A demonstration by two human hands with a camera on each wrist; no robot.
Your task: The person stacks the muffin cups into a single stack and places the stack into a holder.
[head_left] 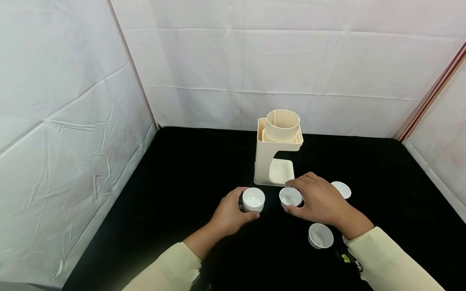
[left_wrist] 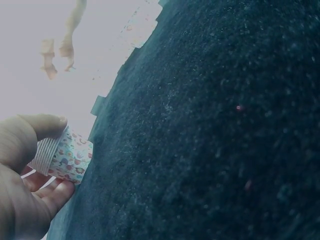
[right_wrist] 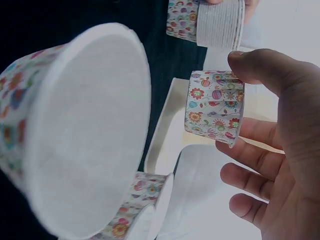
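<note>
Left hand (head_left: 231, 212) grasps ribbed paper cup (head_left: 253, 199); right hand (head_left: 320, 200) grasps second cup (head_left: 291, 197), just beside cream stand (head_left: 274, 161); black felt worktop (head_left: 182, 182) open leftward.

Nothing here can be read — the cup (head_left: 253, 199) in my left hand (head_left: 229, 213) and the one (right_wrist: 215, 107) in my right hand (head_left: 320, 200) carry only a printed flower pattern, no words or numbers. The cream stand (head_left: 276, 149) bears no label or brand.

The right hand (head_left: 320, 202) hides part of its cup (head_left: 290, 197); the near cup (right_wrist: 75, 135) looms blurred.
</note>
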